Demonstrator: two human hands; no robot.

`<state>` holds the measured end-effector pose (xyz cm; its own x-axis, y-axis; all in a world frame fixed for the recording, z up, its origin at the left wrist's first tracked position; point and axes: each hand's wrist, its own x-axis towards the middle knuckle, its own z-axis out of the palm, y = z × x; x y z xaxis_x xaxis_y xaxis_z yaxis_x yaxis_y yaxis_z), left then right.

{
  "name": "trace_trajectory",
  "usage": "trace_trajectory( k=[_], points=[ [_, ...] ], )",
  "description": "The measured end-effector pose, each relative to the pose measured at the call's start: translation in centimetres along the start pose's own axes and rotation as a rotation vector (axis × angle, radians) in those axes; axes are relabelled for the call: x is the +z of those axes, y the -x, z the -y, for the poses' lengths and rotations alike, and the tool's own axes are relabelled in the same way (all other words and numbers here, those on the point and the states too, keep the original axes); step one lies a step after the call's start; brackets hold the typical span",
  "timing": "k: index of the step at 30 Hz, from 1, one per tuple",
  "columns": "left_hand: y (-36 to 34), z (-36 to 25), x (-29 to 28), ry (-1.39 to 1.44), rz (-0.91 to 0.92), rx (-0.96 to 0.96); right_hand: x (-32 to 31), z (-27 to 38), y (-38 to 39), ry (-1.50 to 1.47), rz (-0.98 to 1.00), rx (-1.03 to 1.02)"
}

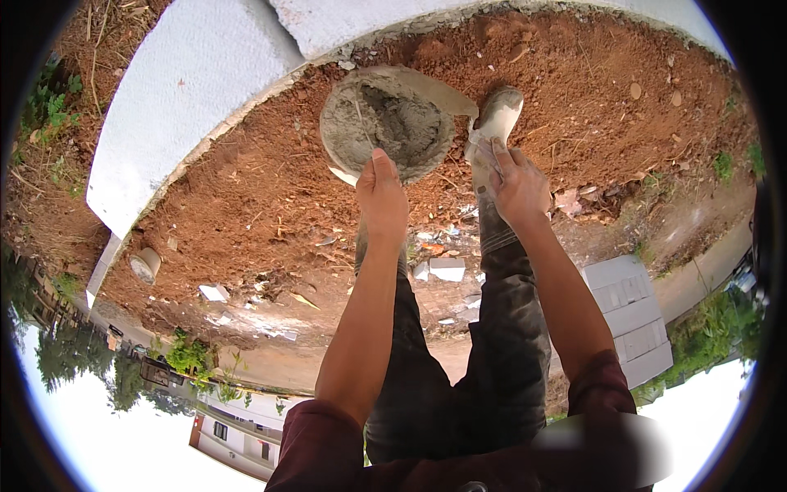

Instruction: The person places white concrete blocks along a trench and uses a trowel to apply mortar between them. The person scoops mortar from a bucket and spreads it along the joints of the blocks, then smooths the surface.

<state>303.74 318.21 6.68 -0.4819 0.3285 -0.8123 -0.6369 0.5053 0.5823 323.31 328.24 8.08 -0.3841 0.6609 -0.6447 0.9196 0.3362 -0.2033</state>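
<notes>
A round bucket [406, 123] of wet grey mortar stands on red soil. My left hand [383, 193] is closed on a thin metal handle [362, 119] over its near side; I cannot tell whether it belongs to the bucket or a tool. My right hand [518, 187] is right of the bucket, fingers closed on a mortar-smeared tool [490, 156], its exact shape unclear. A grey, mortar-coated flat piece [455, 101] juts from the bucket's right rim. A pale, muddy boot [503, 107] is just beyond my right hand.
A white slab edge [172, 98] curves along the top and left over red soil [607, 98]. A small pale pot [144, 266] lies at left. White fragments [447, 269] are scattered between my legs. Grey boards [627, 316] lie at lower right, near a path and greenery.
</notes>
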Motion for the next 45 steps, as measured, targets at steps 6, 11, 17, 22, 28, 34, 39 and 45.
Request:
trace_trajectory(
  k=[6, 11, 17, 22, 28, 34, 39, 45],
  points=[
    [0.5, 2.2, 5.5, 0.354, -0.099, -0.192, 2.5, -2.3, 5.4, 0.194, 0.243, -0.128],
    [2.1, 5.9, 6.8, 0.416, -0.172, -0.246, -0.6, -3.2, 4.9, 0.097, 0.123, 0.014],
    [1.3, 5.7, 6.3, 0.169, -0.045, -0.253, -1.5, -4.6, 0.7, 0.214, 0.090, -0.129],
    [1.0, 9.5, 1.4, 0.041, -0.106, -0.255, -1.6, -2.4, 3.0, 0.163, 0.313, -0.012],
    [0.0, 10.6, -9.8, -0.872, -0.077, -0.120, -2.7, 1.5, 2.9, -0.019, 0.266, 0.153],
    [4.3, -15.3, -9.5, -0.974, -0.195, 1.254, -0.1, 2.5, 3.3, -0.154, 0.337, 0.355],
    [-1.6, -31.5, -7.5, -0.976, -0.119, 1.485, 3.7, 5.3, 3.7, -0.214, 0.331, 0.506],
    [-4.9, -33.8, -4.5, -1.150, -0.004, 1.241, 9.8, 8.3, 1.8, -0.541, 0.144, 0.647]
  ],
)
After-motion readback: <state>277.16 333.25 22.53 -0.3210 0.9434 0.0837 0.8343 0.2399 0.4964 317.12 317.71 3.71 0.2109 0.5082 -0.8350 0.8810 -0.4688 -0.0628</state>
